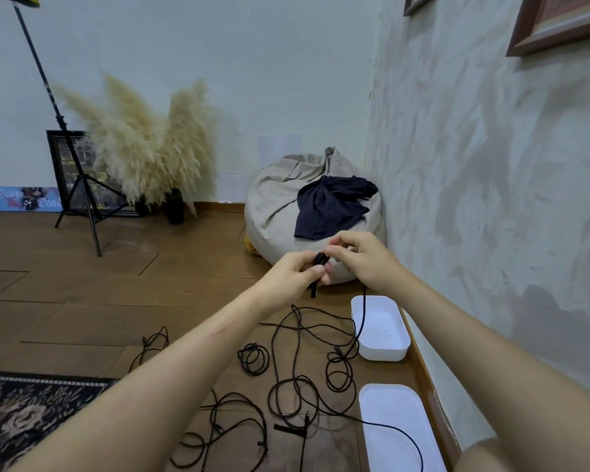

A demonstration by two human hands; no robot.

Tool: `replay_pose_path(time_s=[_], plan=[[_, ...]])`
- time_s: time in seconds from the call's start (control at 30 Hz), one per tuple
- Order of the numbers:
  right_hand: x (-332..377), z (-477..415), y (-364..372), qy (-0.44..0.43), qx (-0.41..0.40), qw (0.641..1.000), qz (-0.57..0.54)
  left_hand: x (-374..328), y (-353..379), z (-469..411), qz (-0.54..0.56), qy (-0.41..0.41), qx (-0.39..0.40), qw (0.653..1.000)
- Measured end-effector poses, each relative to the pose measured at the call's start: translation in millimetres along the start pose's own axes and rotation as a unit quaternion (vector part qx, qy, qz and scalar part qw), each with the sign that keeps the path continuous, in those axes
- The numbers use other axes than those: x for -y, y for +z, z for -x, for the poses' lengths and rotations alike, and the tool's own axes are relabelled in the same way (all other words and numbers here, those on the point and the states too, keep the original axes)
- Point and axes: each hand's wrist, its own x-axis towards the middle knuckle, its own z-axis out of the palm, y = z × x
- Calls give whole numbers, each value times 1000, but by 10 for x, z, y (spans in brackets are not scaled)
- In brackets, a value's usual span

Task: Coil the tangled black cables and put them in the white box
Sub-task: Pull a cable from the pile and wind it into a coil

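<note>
1. Reaches both bare arms straight ahead, hands meeting over the floor (82, 301).
2. Grips a small coiled bundle (322, 259) of cable in the left hand's (286, 277) curled fingers, a plug end poking out below.
3. Pinches the bundle's top with the right hand's (361, 260) bent fingers.
4. Lets one strand drop past the white box (382, 352), below and right of the hands.
5. Leaves the other black cables (286, 386) tangled on the floor under the forearms, left of the box.
</note>
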Motion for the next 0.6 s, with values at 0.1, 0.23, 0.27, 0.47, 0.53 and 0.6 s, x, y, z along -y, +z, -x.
replay_pose_path(time_s=[0.1,0.23,0.27,0.47,0.53,0.6], plan=[[22,31,6,47,15,993,-111,-36,37,0,22,9,-12,1000],[68,49,-39,96,10,973,-209,-73,73,-6,29,12,-8,999],[65,56,-47,104,9,969,-226,-73,84,-7,35,8,-4,999],[63,114,-35,114,12,968,-222,-49,63,2,85,-38,55,994],[79,118,-45,103,11,975,-195,-58,30,14,106,-53,76,990],[108,124,-52,100,15,978,-184,-63,9,18,136,-66,95,984]])
